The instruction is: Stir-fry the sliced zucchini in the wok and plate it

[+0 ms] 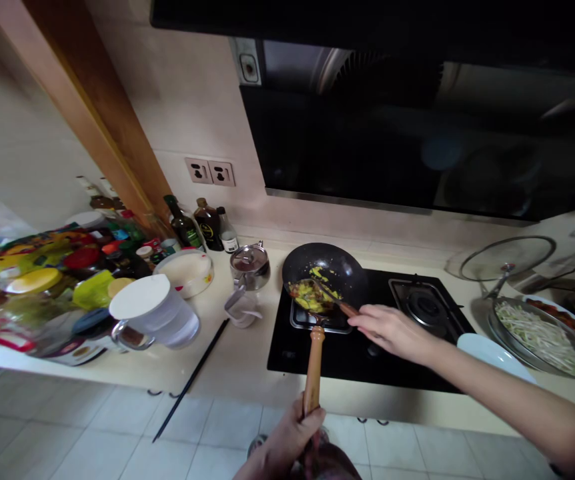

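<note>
My left hand is wrapped round the wooden handle of a dark wok. That wok stands on the left burner, tilted towards me. Yellow pieces that look like scrambled egg, mixed with some darker bits, lie in its lower part, with crumbs up the far wall. In my right hand is the wooden handle of a spatula, whose metal end reaches into the food. The blade itself is partly hidden among the yellow pieces.
Right of the black hob are a pale bowl, bean sprouts and a glass lid. Left are a steel pot, a water pitcher, bottles and jars. Black chopsticks overhang the counter edge.
</note>
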The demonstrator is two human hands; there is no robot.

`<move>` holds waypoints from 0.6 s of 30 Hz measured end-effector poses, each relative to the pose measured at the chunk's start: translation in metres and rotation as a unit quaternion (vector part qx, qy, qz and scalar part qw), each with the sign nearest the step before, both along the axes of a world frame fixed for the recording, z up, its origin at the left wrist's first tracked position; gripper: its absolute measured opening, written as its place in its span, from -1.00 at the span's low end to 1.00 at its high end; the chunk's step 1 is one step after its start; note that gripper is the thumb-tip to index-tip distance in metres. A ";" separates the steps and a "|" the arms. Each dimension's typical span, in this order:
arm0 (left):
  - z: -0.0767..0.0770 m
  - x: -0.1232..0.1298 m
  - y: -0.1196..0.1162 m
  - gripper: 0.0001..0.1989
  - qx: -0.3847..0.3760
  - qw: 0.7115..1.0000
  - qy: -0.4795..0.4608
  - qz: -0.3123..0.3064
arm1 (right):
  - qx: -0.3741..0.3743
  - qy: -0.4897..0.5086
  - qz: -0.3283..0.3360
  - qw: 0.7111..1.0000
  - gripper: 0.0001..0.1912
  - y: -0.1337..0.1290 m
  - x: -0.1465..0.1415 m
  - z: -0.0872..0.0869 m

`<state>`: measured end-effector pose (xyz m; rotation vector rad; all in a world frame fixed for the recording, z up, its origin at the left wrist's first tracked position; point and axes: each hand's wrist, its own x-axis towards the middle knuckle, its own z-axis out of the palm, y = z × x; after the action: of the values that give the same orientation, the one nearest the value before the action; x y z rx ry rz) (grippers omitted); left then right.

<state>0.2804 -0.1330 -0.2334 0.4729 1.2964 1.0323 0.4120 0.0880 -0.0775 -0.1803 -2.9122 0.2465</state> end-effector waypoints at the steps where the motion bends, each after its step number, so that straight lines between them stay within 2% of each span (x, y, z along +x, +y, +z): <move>1: 0.000 0.000 0.000 -0.58 -0.001 1.000 0.000 0.001 | -0.010 -0.018 -0.005 1.000 -0.70 -0.005 0.008 0.021; 3: 0.001 0.000 0.001 -0.57 -0.002 1.000 -0.003 -0.004 | -0.039 -0.040 -0.022 0.998 -0.71 -0.019 0.016 0.059; 5: 0.003 -0.002 0.001 -0.56 -0.001 1.000 -0.011 -0.012 | -0.059 -0.060 -0.026 0.996 -0.73 -0.033 0.010 0.080; 6: 0.005 -0.002 0.001 -0.56 -0.001 1.000 -0.012 -0.018 | -0.061 -0.066 -0.027 0.996 -0.75 -0.038 0.003 0.083; 8: 0.008 -0.004 0.001 -0.57 -0.001 1.000 -0.009 -0.027 | -0.051 -0.067 -0.039 0.996 -0.77 -0.039 -0.015 0.076; 10: 0.010 -0.005 0.001 -0.59 -0.002 0.999 -0.009 -0.033 | -0.051 -0.046 -0.083 0.994 -0.78 -0.024 -0.031 0.067; 12: 0.010 -0.005 0.000 -0.58 0.001 0.999 -0.017 -0.035 | -0.097 -0.016 -0.164 0.982 -0.80 0.005 -0.040 0.070; 14: 0.007 -0.005 -0.002 -0.57 0.009 0.999 -0.026 -0.040 | -0.179 0.004 -0.286 0.942 -0.83 0.040 -0.044 0.085; 16: 0.002 -0.005 -0.003 -0.55 0.026 0.998 -0.032 -0.039 | -0.257 0.013 -0.409 0.876 -0.88 0.069 -0.049 0.099; 18: -0.002 -0.006 -0.004 -0.52 0.038 0.997 -0.043 -0.041 | -0.319 0.042 -0.490 0.810 -0.89 0.086 -0.058 0.100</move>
<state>0.2747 -0.1370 -0.2356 0.5299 1.1551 1.0259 0.3543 0.1745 0.0224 -1.6226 -2.1272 0.9590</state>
